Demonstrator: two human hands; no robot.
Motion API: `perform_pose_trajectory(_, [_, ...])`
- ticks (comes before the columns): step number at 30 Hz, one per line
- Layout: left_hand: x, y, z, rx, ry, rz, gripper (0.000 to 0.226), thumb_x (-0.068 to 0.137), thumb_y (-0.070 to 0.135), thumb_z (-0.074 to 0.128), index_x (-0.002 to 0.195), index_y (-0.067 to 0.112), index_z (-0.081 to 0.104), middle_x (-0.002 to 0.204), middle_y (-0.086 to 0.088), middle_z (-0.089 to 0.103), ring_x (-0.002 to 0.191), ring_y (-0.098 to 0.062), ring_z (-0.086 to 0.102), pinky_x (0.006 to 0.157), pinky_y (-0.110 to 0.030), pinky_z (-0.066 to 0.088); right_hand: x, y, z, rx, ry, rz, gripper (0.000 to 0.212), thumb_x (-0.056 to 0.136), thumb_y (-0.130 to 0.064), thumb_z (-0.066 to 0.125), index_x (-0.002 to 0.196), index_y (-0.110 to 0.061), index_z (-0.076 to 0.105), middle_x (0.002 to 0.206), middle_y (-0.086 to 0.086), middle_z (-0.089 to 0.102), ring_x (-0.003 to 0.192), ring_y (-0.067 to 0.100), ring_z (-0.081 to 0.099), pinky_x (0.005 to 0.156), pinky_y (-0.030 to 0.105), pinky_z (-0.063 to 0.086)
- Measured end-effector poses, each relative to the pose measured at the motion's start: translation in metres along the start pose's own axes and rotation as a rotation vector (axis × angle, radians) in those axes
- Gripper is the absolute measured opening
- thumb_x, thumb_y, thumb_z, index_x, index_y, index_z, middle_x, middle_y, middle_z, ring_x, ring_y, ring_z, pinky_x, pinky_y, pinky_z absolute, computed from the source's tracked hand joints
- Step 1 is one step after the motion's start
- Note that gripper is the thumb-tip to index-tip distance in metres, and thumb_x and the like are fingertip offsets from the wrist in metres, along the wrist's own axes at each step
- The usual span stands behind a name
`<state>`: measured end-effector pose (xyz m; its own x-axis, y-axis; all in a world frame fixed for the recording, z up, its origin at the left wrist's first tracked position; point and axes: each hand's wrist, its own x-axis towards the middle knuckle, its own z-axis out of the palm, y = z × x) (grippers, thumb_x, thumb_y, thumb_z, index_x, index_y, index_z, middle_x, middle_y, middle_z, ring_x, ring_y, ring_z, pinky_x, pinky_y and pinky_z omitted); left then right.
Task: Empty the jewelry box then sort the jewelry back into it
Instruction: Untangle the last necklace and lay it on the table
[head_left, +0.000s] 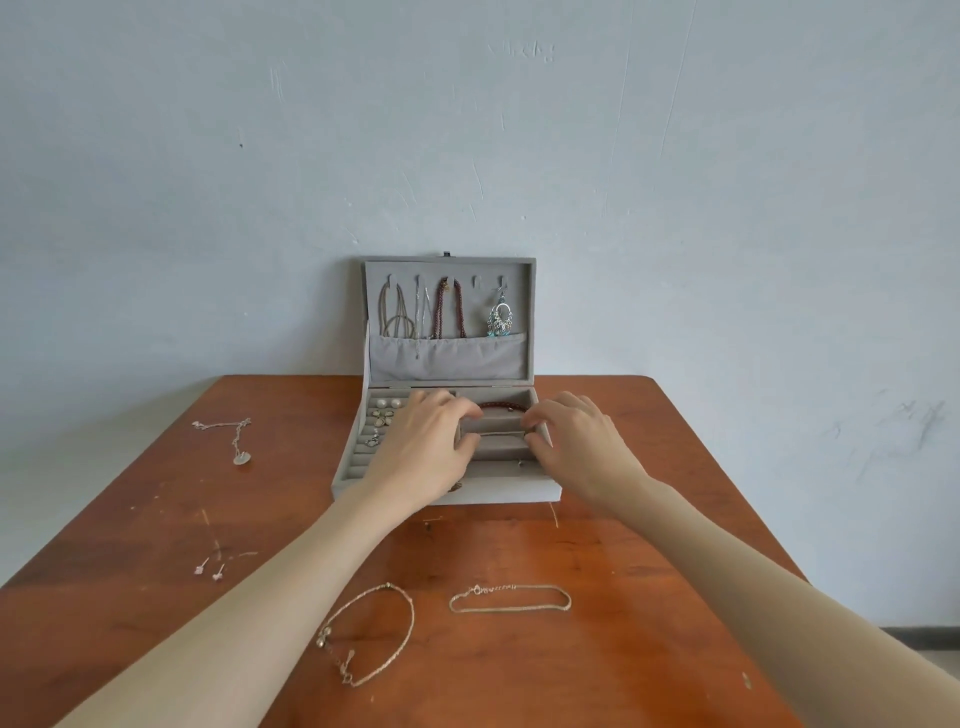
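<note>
Both the left hand (434, 447) and right hand (574, 441) pinch a thin chain (500, 433) (stretched between them) over the open jewelry box (447, 491) on the table (649, 519).

views: 1, head-worn wide-angle | faces: forward and down across table (623, 597) toward wall (675, 182) | range: forearms enter from bottom corners, jewelry box (447, 491) at frame centre | shared: no 2nd view
</note>
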<state>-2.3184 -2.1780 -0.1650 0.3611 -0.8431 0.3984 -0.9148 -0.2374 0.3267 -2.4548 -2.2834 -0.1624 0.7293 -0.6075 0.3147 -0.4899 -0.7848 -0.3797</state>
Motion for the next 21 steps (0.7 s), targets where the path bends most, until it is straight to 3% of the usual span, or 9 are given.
perform_pose_trajectory(5, [-0.062,0.017,-0.014,-0.060,0.066,0.133,0.030,0.091,0.027,0.053,0.120,0.020,0.055,0.114,0.007,0.054,0.113,-0.011,0.042,0.094,-0.020,0.029,-0.061,-0.013,-0.008,0.105,0.046,-0.044,0.022,0.091,-0.017,0.050,0.109,-0.019,0.062,0.111,-0.002,0.058,0.109,0.019,0.048,0.095,0.034,0.039])
perform_pose_trajectory(9, [-0.106,0.026,-0.021,-0.079,-0.041,0.211,0.029,0.088,0.038,0.054,0.114,0.026,0.059,0.107,0.016,0.053,0.106,-0.002,0.040,0.092,-0.017,0.033,-0.108,-0.018,-0.003,0.241,0.072,-0.012,0.014,0.088,-0.016,0.057,0.097,-0.023,0.066,0.096,-0.012,0.058,0.100,0.013,0.049,0.091,0.032,0.041])
perform_pose_trajectory(12, [-0.119,0.025,-0.025,-0.056,-0.100,0.213,0.025,0.087,0.043,0.054,0.104,0.027,0.059,0.099,0.018,0.049,0.099,-0.001,0.037,0.086,-0.016,0.031,-0.129,-0.021,0.001,0.291,0.013,0.001,0.009,0.087,-0.018,0.061,0.088,-0.023,0.068,0.092,-0.014,0.058,0.096,0.009,0.044,0.090,0.029,0.039])
perform_pose_trajectory(16, [-0.122,0.024,-0.027,0.027,-0.198,0.193,0.025,0.088,0.044,0.052,0.104,0.025,0.055,0.103,0.012,0.047,0.100,-0.007,0.036,0.087,-0.018,0.032,-0.137,-0.024,0.003,0.263,-0.045,-0.011,0.009,0.085,-0.023,0.063,0.092,-0.025,0.068,0.096,-0.014,0.055,0.101,0.008,0.041,0.094,0.027,0.034])
perform_pose_trajectory(21, [-0.119,0.025,-0.022,-0.003,-0.269,0.080,0.020,0.091,0.038,0.051,0.099,0.020,0.058,0.097,0.011,0.043,0.098,-0.009,0.034,0.091,-0.024,0.035,-0.140,-0.025,0.009,0.186,0.009,-0.039,0.011,0.086,-0.023,0.061,0.096,-0.023,0.068,0.098,-0.012,0.054,0.101,0.011,0.043,0.096,0.028,0.034])
